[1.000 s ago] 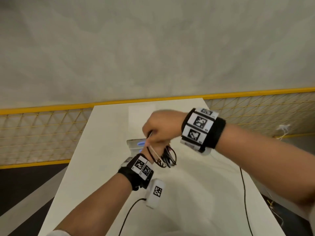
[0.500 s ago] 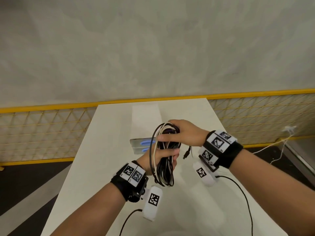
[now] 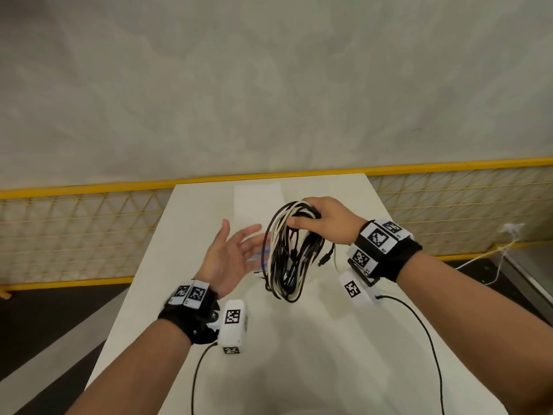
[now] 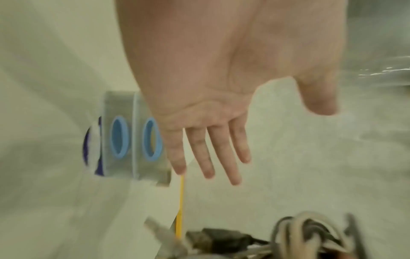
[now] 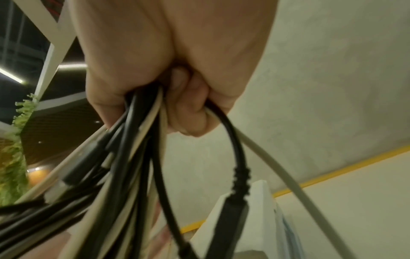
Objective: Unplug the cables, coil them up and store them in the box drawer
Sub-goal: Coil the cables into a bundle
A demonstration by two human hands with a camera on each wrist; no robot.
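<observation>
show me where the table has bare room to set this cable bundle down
Bare table lies left of the left hand, and between the wrists. Crowded: the drawer box sits right behind the cable bundle, hanging from the right hand.

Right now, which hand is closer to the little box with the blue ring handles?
Left. The left hand hovers open just in front of the drawer box, fingers beside its blue rings. The right hand is off to the side, gripping the cable bundle above the table.

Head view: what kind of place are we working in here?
Probably a fenced-off test or recording bay, not a home: a plain white table against a bare concrete wall, with yellow mesh fencing behind it.
</observation>
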